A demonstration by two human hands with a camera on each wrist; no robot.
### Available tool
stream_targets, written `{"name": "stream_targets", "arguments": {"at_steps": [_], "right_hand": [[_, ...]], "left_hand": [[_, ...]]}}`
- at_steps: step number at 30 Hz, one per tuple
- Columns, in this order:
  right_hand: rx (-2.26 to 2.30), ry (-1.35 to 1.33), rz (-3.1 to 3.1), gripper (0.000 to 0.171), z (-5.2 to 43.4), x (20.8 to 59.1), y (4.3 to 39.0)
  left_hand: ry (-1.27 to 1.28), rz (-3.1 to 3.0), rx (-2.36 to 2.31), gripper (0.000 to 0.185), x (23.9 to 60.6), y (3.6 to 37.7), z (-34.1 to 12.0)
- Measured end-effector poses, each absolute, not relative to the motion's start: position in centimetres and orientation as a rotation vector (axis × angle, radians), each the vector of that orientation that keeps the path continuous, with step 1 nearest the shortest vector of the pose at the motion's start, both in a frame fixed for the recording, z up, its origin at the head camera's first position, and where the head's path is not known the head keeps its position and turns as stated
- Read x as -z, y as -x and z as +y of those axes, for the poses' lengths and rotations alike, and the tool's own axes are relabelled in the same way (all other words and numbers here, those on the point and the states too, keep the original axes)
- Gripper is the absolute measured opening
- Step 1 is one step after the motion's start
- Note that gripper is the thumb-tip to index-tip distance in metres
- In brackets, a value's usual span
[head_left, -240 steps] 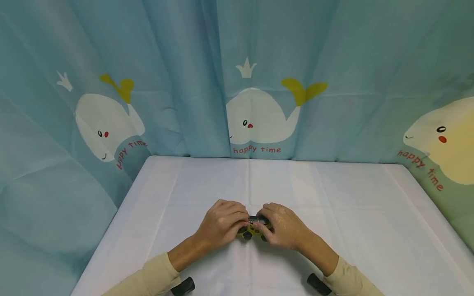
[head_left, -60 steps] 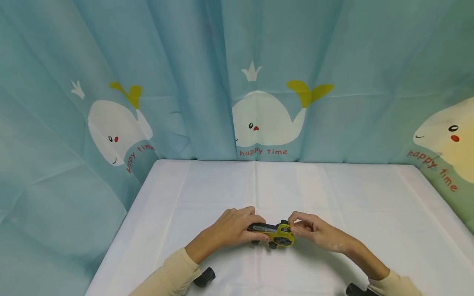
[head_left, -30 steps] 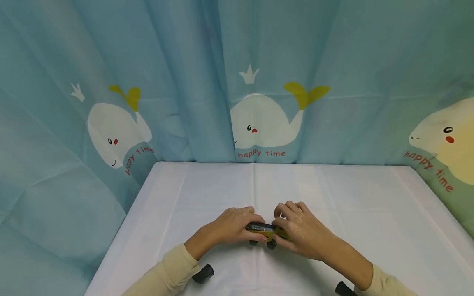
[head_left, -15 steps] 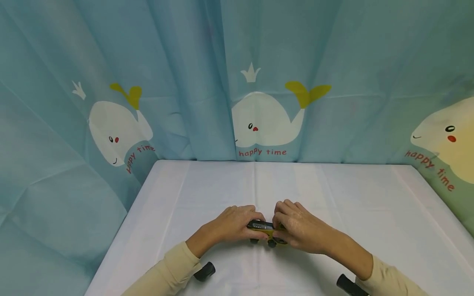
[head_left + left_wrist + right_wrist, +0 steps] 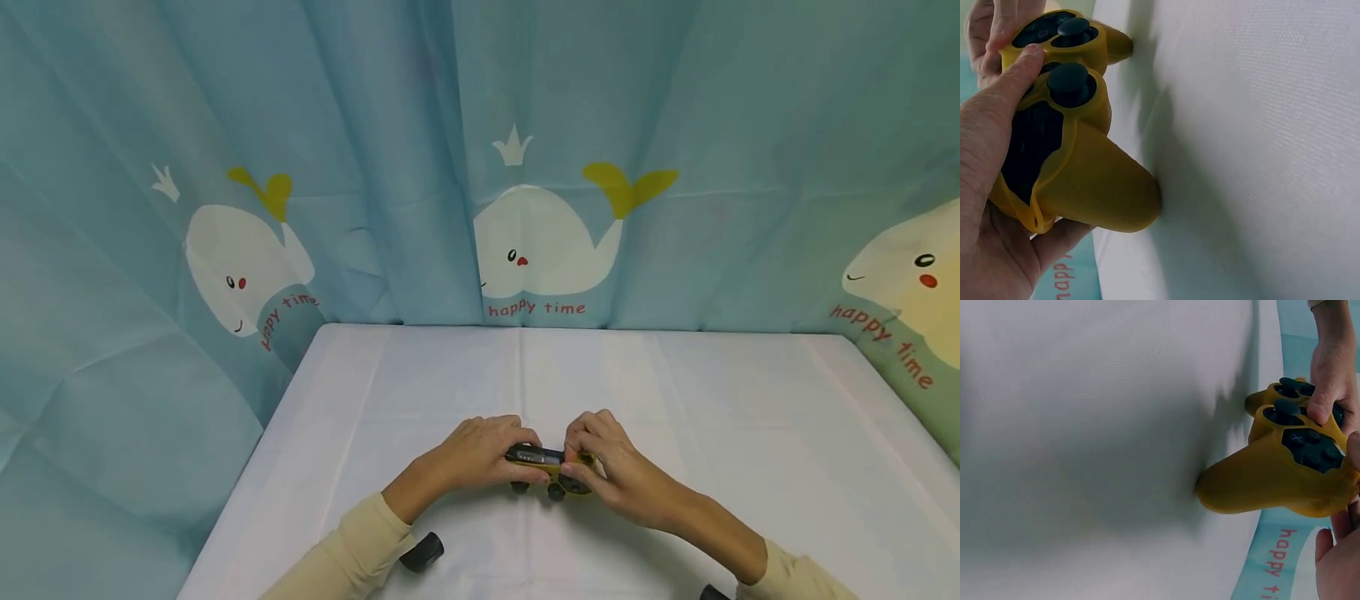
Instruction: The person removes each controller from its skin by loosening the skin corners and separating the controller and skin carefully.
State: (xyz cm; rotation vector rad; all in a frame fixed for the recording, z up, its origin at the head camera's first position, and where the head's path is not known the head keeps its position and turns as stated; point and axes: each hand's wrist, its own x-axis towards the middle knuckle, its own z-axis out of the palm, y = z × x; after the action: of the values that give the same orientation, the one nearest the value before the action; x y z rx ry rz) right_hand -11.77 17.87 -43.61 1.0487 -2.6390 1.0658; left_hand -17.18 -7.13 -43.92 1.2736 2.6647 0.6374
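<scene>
Head view: left hand (image 5: 477, 455) clasps, right hand (image 5: 619, 468) pinches yellow controller (image 5: 541, 457) (far table edge (image 5: 675, 336) well apart)

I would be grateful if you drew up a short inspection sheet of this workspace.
Surface: white cloth, with visible fold creases.
Job's things: game controller in a yellow cover, button face toward the person, grips pointing down; whether they touch the cloth is hard to tell.
Clutter: left black cylinder and right black cylinder, each beside a beige sleeve.
Left hand: grips the controller's left part, thumb on the front.
Right hand: pinches the controller's right end; fingertips partly hidden.
Cables: nothing seen.
Surroundings: blue-green curtain behind and at the sides, printed with whales and "happy time" lettering.
</scene>
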Motion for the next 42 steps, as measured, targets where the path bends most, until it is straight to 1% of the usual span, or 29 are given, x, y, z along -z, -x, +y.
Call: {"name": "stream_targets", "arguments": {"at_steps": [3, 5, 9, 12, 18, 22, 28, 29, 32, 36, 39, 42], "right_hand": [[-1.03, -1.045, -2.576, 0.028, 18.2, 43.9, 11.3], [-0.988, -1.039, -2.531, 0.029, 18.5, 44.2, 11.0], [-0.887, -0.987, -2.43, 0.017, 19.3, 45.1, 10.7], [-0.861, -0.954, -2.356, 0.016, 19.9, 45.9, 10.6], [-0.988, -0.85, -2.317, 0.024, 20.5, 47.2, 10.1], [-0.946, -0.726, -2.329, 0.026, 21.0, 47.8, 9.5], [-0.958, -0.579, -2.485, 0.03, 21.2, 48.3, 8.2], [-1.006, -0.56, -2.531, 0.028, 21.1, 48.2, 8.0], [-1.303, -0.465, -2.668, 0.011, 20.8, 47.3, 8.2], [-1.727, -0.274, -2.733, 0.021, 20.4, 45.9, 9.0], [-1.96, -0.162, -2.694, 0.023, 20.3, 45.5, 9.3], [-2.129, -0.071, -2.638, 0.031, 20.4, 45.4, 9.4]], "left_hand": [[-1.255, 2.666, -0.645, 0.038, 44.1, 17.2, -7.1], [-1.255, 2.668, -0.643, 0.038, 44.2, 17.1, -7.1], [-1.237, 2.666, -0.652, 0.04, 44.2, 17.0, -7.1], [-1.229, 2.668, -0.655, 0.039, 44.2, 17.0, -7.2], [-1.242, 2.679, -0.654, 0.037, 44.0, 16.8, -7.0], [-1.254, 2.679, -0.648, 0.038, 43.8, 16.7, -6.7], [-1.193, 2.704, -0.615, 0.039, 43.6, 16.5, -6.6], [-1.192, 2.709, -0.606, 0.039, 43.6, 16.4, -6.7], [-1.184, 2.724, -0.594, 0.042, 43.7, 16.3, -6.8], [-1.082, 2.696, -0.682, 0.049, 43.8, 16.1, -7.0], [-0.936, 2.675, -0.793, 0.055, 44.0, 15.8, -7.3], [-0.792, 2.707, -0.877, 0.064, 44.1, 15.1, -7.8]]}}
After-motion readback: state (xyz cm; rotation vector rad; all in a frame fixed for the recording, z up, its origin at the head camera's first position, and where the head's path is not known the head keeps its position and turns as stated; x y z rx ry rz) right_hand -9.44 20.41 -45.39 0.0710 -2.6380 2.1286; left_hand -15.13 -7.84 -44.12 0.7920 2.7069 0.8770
